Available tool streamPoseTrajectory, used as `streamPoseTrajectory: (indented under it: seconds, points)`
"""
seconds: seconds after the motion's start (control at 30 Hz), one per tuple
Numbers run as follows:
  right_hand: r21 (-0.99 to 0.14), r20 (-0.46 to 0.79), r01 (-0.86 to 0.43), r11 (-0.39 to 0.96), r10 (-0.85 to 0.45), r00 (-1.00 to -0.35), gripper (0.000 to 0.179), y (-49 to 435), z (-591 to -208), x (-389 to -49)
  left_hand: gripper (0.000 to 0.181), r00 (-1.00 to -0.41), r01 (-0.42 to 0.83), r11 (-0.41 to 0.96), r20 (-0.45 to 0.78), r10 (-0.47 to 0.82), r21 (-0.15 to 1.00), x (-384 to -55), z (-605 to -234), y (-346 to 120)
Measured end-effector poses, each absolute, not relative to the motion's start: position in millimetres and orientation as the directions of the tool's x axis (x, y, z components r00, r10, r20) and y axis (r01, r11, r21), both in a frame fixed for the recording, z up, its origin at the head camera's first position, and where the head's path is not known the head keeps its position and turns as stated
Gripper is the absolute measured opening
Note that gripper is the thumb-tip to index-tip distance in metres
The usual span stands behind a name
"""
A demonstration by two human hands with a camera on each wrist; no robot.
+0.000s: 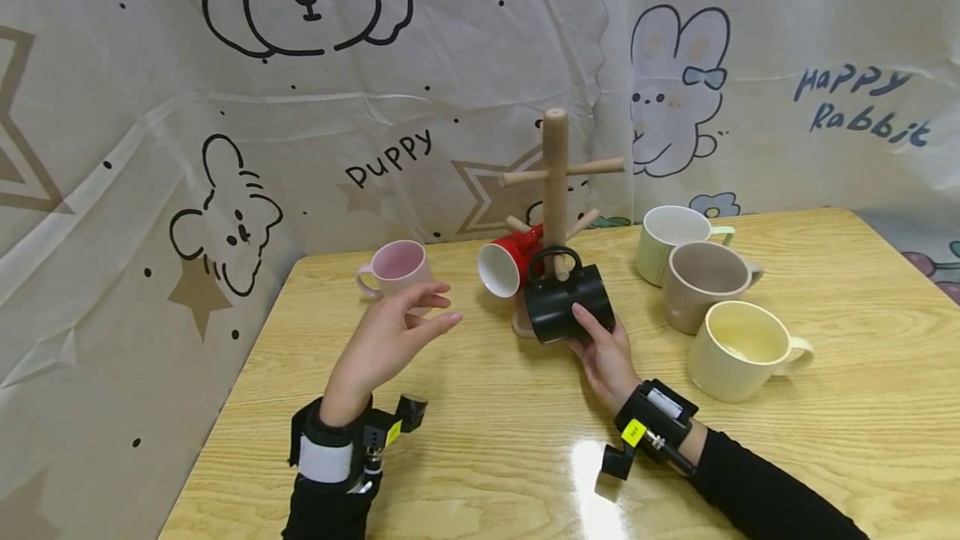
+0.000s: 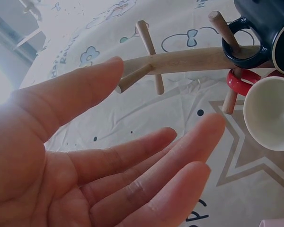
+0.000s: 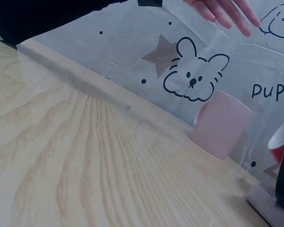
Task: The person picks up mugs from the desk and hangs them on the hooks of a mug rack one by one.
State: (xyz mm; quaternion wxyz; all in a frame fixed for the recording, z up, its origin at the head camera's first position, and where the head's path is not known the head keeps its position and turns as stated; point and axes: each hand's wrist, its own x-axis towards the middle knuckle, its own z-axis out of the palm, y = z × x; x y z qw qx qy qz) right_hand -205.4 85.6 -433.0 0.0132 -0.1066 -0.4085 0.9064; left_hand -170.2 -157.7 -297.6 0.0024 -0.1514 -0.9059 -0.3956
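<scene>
A wooden mug tree (image 1: 555, 190) stands toward the back of the table. My right hand (image 1: 606, 355) grips a black mug (image 1: 566, 307) from below, its handle looped around a low front peg in the head and left wrist views. Beside it a red mug (image 1: 517, 255) hangs by its handle on another low peg, its white inside facing outward. My left hand (image 1: 390, 336) is raised over the table with its fingers spread and nothing in them. Behind that hand a pink mug (image 1: 397, 265) stands on the table, partly covered by the fingers.
To the right of the mug tree stand a white mug (image 1: 675, 240), a greyish-brown mug (image 1: 701, 286) and a yellow mug (image 1: 742, 352), close together. A printed cloth (image 1: 360, 107) hangs behind the wooden table (image 1: 480, 457). The upper pegs hold no mugs.
</scene>
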Motion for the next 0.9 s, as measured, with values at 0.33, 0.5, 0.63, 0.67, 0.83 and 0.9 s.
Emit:
streamPoseTrajectory:
  seconds: [0.33, 0.5, 0.63, 0.67, 0.83, 0.9]
  points:
    - [-0.756, -0.179, 0.067, -0.651, 0.108, -0.978, 0.055, 86.4, -433.2, -204.1, 0.050, -0.955, 0.273, 0.648, 0.118, 0.273, 0.711, -169.6, -297.4, -157.3]
    - [-0.790, -0.124, -0.003, -0.613, 0.165, -0.979, 0.050, 86.6, -433.7, -202.5, 0.050, -0.956, 0.267, 0.652, 0.111, 0.271, 0.710, -169.0, -297.9, -157.6]
    - [-0.826, -0.111, -0.028, -0.563, 0.211, -0.971, 0.063, 90.7, -432.6, -201.2, 0.050, -0.955, 0.271, 0.654, 0.113, 0.275, 0.706, -169.1, -297.9, -157.9]
    - [-0.829, -0.120, -0.021, -0.558, 0.216, -0.969, 0.068, 92.4, -432.1, -200.8, 0.050, -0.954, 0.274, 0.653, 0.115, 0.276, 0.706, -169.1, -297.8, -158.0]
    - [-0.825, -0.150, -0.009, -0.564, 0.234, -0.961, 0.077, 102.4, -426.9, -201.2, 0.051, -0.951, 0.284, 0.651, 0.122, 0.284, 0.704, -169.1, -297.0, -158.5]
    - [-0.817, -0.138, -0.031, -0.576, 0.247, -0.959, 0.075, 106.3, -424.1, -202.7, 0.051, -0.951, 0.284, 0.653, 0.120, 0.284, 0.702, -169.1, -296.8, -158.8]
